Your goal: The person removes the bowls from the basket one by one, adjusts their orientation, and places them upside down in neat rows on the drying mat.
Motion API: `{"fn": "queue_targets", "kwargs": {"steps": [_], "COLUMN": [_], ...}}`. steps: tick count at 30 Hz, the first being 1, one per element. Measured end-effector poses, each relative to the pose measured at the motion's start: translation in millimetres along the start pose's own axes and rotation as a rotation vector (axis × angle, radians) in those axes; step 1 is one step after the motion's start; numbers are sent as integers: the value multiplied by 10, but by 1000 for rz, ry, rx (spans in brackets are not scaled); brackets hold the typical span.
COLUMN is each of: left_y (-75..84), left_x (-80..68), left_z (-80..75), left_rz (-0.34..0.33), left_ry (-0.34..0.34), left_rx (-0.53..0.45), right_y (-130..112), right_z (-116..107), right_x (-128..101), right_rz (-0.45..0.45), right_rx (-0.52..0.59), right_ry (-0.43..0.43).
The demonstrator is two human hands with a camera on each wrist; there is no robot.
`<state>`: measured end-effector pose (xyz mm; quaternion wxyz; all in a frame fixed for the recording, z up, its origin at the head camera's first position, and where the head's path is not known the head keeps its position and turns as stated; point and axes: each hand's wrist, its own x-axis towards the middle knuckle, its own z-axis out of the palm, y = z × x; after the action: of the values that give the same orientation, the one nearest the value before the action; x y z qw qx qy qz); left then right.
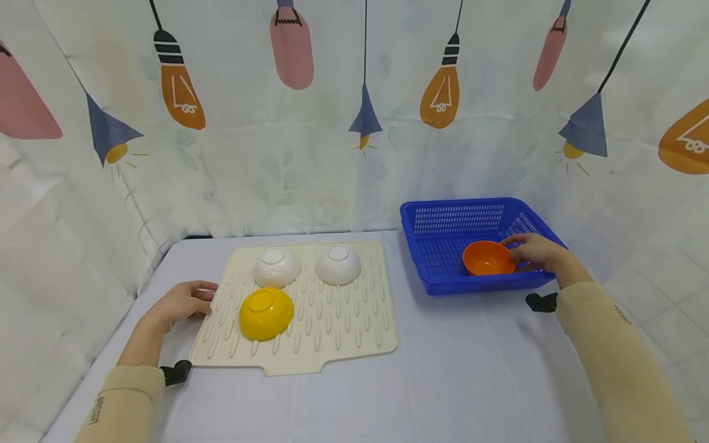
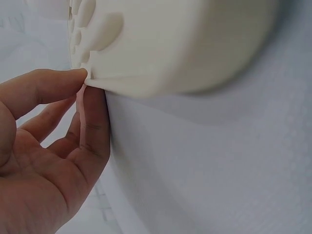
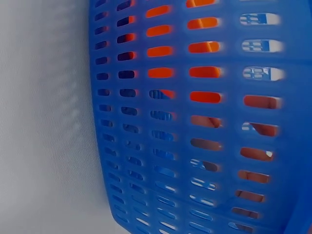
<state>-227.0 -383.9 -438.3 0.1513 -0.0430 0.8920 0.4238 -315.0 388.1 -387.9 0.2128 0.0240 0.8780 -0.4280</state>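
In the head view my left hand (image 1: 183,303) is at the left edge of a cream drying board (image 1: 343,332) with raised ridges. The left wrist view shows the thumb (image 2: 53,85) above the board's rim (image 2: 124,85) and fingers beneath, pinching it. Upside down on the board are a yellow bowl (image 1: 266,315) and two white bowls (image 1: 277,269) (image 1: 339,266). My right hand (image 1: 534,252) reaches over the near right side of a blue basket (image 1: 454,284) and grips the right rim of an orange bowl (image 1: 487,258), which sits upright inside. Through the basket's slots, the right wrist view gives glimpses of the orange bowl (image 3: 159,51).
A white cloth covers the table (image 1: 443,369). Behind it hangs a pale curtain (image 1: 310,166) printed with lamps and bulbs. The basket stands at the back right, a short gap from the board. A dark strap end (image 1: 176,372) sticks out at the left wrist.
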Motion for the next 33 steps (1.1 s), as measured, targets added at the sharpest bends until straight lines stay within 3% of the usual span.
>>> {"fn": "queue_targets", "kwargs": {"steps": [15,33], "left_y": [7,-4], "left_x": [-5,39], "left_z": [-10,-27], "left_rz": [4,-7], "left_ry": [-17,-25], "left_rx": [-4,-5], "right_y": [-78,-430], "right_z": [-78,4], "right_x": [-94,-214], "right_rz": [-43,-127], "right_rx": [145,170], "right_ry": [19,-3]}}
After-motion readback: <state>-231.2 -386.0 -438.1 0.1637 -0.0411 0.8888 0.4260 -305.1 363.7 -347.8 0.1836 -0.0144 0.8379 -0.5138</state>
